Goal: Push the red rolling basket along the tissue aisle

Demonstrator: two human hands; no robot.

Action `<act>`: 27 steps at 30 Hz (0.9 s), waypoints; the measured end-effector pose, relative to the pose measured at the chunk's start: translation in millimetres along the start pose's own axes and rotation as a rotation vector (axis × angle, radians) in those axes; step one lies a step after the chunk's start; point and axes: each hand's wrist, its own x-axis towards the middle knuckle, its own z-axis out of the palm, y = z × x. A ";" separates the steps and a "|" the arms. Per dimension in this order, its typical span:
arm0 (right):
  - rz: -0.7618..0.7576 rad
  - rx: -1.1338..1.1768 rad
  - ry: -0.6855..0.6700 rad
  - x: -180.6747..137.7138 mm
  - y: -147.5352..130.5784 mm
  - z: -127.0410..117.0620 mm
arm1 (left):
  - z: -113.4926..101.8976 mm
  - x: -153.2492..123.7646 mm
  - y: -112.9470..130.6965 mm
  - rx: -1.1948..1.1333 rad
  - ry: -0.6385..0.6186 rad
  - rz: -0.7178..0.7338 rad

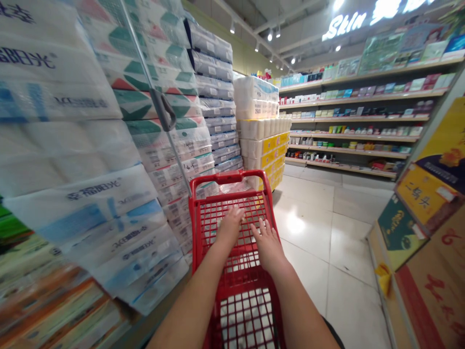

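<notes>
While both hands [229, 227] [268, 244] spread flat, the red cart [198, 218] lies beneath.

Stacked packs of toilet paper [72, 160] wall the whole left side, from near to far, and a metal pole with a hook [165, 109] leans against them. Farther on stands a pile of white and yellow tissue packs [261, 131]. Long shelves [356, 135] of small goods line the far right under a lit sign [345, 24]. Printed cardboard boxes [425, 232] stand at near right on the pale tiled floor [327, 228].
</notes>
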 end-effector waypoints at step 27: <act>-0.004 -0.019 -0.037 8.7 1.7 9.0 | 10.6 -14.7 15.5 -0.080 0.092 0.145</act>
